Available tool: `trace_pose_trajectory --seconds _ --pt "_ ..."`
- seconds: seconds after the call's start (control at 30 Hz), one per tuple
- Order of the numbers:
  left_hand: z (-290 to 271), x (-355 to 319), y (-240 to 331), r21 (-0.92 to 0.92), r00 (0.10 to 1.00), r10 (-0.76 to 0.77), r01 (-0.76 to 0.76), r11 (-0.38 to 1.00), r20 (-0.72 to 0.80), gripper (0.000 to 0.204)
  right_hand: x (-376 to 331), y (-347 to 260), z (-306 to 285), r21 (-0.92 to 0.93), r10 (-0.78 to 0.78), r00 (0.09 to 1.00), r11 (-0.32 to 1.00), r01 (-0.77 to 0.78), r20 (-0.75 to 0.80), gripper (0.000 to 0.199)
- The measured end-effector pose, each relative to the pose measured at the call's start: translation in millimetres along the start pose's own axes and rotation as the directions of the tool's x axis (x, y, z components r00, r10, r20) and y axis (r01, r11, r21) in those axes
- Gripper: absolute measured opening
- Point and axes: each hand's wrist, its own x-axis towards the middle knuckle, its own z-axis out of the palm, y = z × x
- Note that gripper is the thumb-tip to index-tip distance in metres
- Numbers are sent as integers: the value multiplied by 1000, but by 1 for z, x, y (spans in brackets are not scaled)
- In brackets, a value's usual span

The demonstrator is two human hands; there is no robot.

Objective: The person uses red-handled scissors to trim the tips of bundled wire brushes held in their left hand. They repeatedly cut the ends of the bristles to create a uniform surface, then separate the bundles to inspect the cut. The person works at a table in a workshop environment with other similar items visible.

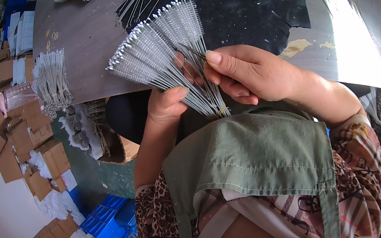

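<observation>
While your left grip (167, 101) holds fanned, bristly, thin-stemmed metallic brushes (139, 56), your right grip (256, 72) pinching a slim, pointed dark tool (192, 51), ragged-edged black sheet (252, 3) beyond

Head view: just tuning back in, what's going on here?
A person in a green apron holds a fanned bundle of thin wire brushes in the left hand, a band around their near ends. The right hand pinches a slim dark tool, its tip at the brushes. Another bundle lies at the left edge of the table.
</observation>
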Motion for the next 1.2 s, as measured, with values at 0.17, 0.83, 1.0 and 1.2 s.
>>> trace_pose_trajectory --seconds 0.17,0.83,1.0,1.2 --pt "2 2 -3 5 999 44 -44 999 -5 55 -3 -12 -8 -157 2 1000 988 -1 5 48" --pt "9 5 -2 2 999 18 -18 1000 33 61 -2 -21 -5 -198 46 999 979 -45 0 48" --pt "14 2 2 3 1000 -16 16 1000 16 59 -5 -31 -1 -512 -111 992 857 62 -65 46" --pt "13 1 -1 -29 1000 -6 6 1000 9 57 -3 -37 -5 -765 -280 960 624 162 -26 43"
